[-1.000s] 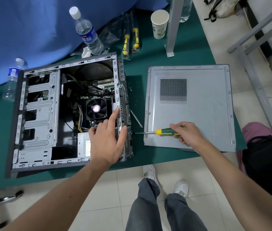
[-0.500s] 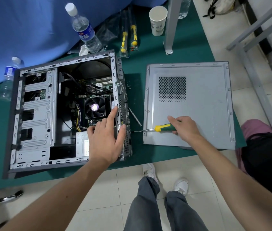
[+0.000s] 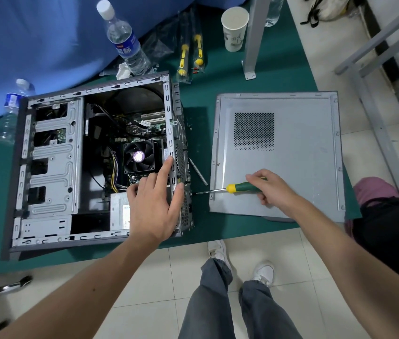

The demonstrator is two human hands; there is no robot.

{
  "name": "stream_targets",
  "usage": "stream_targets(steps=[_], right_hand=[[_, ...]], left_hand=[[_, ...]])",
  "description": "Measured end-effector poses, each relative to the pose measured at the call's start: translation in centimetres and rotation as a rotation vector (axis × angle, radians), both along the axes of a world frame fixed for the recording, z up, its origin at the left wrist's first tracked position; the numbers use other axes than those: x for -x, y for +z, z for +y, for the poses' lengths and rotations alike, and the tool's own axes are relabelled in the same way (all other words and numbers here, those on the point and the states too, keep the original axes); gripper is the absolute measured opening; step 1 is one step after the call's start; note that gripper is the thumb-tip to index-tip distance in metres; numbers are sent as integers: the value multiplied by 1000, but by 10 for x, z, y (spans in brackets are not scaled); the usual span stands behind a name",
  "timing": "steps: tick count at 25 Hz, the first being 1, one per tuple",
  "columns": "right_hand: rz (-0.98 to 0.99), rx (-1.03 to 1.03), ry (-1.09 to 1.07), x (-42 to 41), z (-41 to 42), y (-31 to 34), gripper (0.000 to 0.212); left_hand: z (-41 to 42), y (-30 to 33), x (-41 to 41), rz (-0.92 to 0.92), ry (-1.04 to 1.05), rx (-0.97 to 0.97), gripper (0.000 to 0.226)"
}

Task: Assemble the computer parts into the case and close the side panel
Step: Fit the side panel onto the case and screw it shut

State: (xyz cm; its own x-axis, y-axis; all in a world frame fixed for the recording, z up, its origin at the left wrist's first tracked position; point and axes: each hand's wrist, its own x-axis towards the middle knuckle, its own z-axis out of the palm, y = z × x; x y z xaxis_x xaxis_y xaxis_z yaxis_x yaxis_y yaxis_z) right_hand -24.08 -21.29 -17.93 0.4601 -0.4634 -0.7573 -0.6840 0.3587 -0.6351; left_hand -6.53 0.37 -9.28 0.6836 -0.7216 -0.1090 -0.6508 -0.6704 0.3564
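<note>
The open computer case (image 3: pixel 49 167) lies on its side on the green table, with its CPU fan (image 3: pixel 138 156), cables and drive cage showing. My left hand (image 3: pixel 154 204) rests flat on the case's rear edge, fingers straight. My right hand (image 3: pixel 270 188) grips a green and yellow screwdriver (image 3: pixel 240 187), whose tip points at the rear wall of the case. The grey side panel (image 3: pixel 291 133) lies flat to the right of the case, under my right hand.
Two water bottles (image 3: pixel 126 42) (image 3: pixel 9 111) stand behind and left of the case. Bagged screwdrivers (image 3: pixel 189 52), a paper cup (image 3: pixel 234 29) and a metal post (image 3: pixel 254 35) are at the back. A loose metal rod (image 3: pixel 198 171) lies between case and panel. A black bag (image 3: pixel 394 236) sits on the floor at right.
My right hand has moved the screwdriver slightly left, so its tip is nearer the case's rear wall. My left hand stays on the case edge.
</note>
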Motion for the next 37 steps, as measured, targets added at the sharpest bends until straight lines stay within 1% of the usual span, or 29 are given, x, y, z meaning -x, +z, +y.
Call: stream_targets(steps=[1,2,3,5,6,8,9,10,12,14,15,16,18,20,22,24,26,27,28,30,32,34,35,36,37], right_hand=[[-66,-18,-52,0,1,0,11],[-124,-9,-98,1,2,0,7],[-156,22,-130,1,3,0,9],[-132,96,-154,-3,4,0,6],[-74,124,-124,-7,3,1,14],[107,172,-1,-13,-1,6,37],[156,179,39,-15,-3,8,42],[156,160,58,-14,-4,9,41],[68,73,60,-9,-4,10,28],[-69,17,-7,-1,-1,8,12],[-112,33,-47,2,0,5,11],[-115,58,-80,3,1,3,11],[-50,74,-97,3,2,0,12],[59,79,-2,2,0,1,24],[127,96,80,2,-1,2,35],[95,73,92,5,1,2,31],[-27,60,51,8,6,1,14],[-80,76,23,9,8,-1,12],[-102,105,-3,10,10,-2,14],[-57,154,-25,8,11,-5,13],[29,144,9,7,10,-7,11],[94,131,103,7,5,-5,25],[109,135,136,6,3,-3,29],[97,143,143,6,2,-2,29],[47,145,122,5,2,-1,24]], left_hand=[[0,0,1,-6,0,2,57],[0,0,1,-11,-1,6,56],[0,0,1,-16,-3,11,56],[0,-2,1,-28,-3,10,56],[1,-2,0,-33,-2,7,56],[1,-3,0,-33,-7,8,56],[1,-3,0,-33,-10,7,56],[1,-2,1,-35,-12,7,56],[1,-2,0,-34,-9,9,55],[1,-2,1,-34,-6,12,55],[1,-3,1,-36,-6,13,55],[1,-3,1,-39,-5,13,55],[1,-5,0,-48,-3,10,55],[1,-6,0,-51,-6,10,55],[0,-5,0,-50,-5,11,55],[0,-5,1,-47,-2,15,55],[1,-4,1,-45,-1,18,55],[0,-4,0,-42,-2,18,55],[0,-4,0,-43,-4,19,55],[0,-5,0,-53,-1,17,55],[1,-6,-1,-49,-3,10,55],[0,-5,0,-46,-6,9,55],[0,-5,0,-45,-6,9,55],[0,-4,1,-43,-4,8,55],[0,-4,1,-42,-2,8,55]])
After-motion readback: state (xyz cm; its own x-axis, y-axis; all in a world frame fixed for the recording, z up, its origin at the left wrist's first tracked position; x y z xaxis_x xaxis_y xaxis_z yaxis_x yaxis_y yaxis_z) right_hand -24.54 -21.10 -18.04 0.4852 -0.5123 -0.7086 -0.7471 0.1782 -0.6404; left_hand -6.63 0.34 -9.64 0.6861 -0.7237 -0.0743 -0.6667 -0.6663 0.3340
